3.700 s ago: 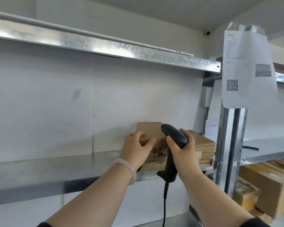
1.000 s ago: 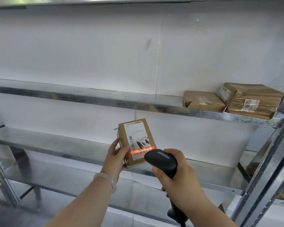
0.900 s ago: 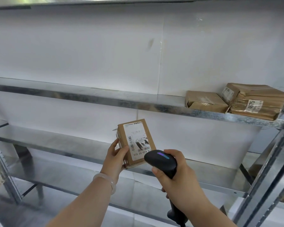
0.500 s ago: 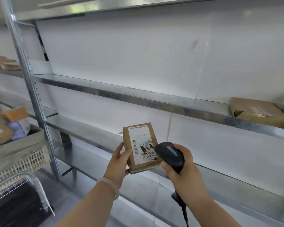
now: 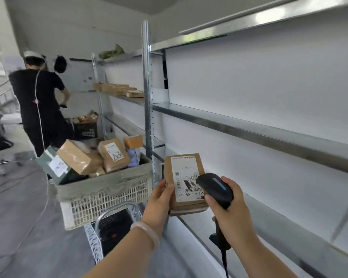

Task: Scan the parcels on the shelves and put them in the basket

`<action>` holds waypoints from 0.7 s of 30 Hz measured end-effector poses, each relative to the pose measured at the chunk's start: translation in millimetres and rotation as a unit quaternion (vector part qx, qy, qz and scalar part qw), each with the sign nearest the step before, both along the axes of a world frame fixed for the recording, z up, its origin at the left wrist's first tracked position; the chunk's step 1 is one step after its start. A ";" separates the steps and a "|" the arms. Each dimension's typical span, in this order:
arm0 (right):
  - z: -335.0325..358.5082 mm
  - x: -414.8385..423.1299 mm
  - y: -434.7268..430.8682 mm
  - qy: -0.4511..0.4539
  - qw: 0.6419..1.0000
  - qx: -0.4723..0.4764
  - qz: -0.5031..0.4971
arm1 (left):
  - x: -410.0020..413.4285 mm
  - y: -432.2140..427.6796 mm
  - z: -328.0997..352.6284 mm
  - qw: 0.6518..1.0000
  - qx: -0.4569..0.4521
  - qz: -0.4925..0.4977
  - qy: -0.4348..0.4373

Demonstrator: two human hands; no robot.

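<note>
brown cardboard parcel [image 5: 186, 177] stands upright, long axis vertical, label [image 5: 184, 173] towards the camera, held along its left edge by the left hand [image 5: 158, 199], whose fingers [image 5: 164, 189] clasp that edge. the right hand [image 5: 229, 209] is wrapped round the black scanner [image 5: 215, 189], its head just in front of the label's lower right corner. the basket [image 5: 109, 185], heaped with other parcels, lies to the left of the left fingers, near them and at about their height; so the left hand is nearer, and the drop looks like a short sideways swing.
</note>
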State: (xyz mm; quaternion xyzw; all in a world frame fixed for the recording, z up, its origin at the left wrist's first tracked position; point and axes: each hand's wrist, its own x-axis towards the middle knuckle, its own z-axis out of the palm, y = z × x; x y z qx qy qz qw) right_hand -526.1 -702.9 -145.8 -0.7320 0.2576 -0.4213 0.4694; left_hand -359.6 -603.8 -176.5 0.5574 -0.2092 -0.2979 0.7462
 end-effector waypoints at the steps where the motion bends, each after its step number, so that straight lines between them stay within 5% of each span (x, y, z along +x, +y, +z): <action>1: 0.3 19.3 4.0 0.000 1.000 0.002 0.011 | 15.1 9.8 1.4 1.000 0.002 0.006 -0.003; 12: -10.5 203.5 19.4 0.019 0.991 0.001 0.133 | 142.6 73.0 6.0 0.993 0.051 0.098 -0.045; 21: -21.1 346.9 -24.8 0.008 0.979 0.019 0.205 | 257.4 31.7 0.4 0.975 0.065 0.210 -0.030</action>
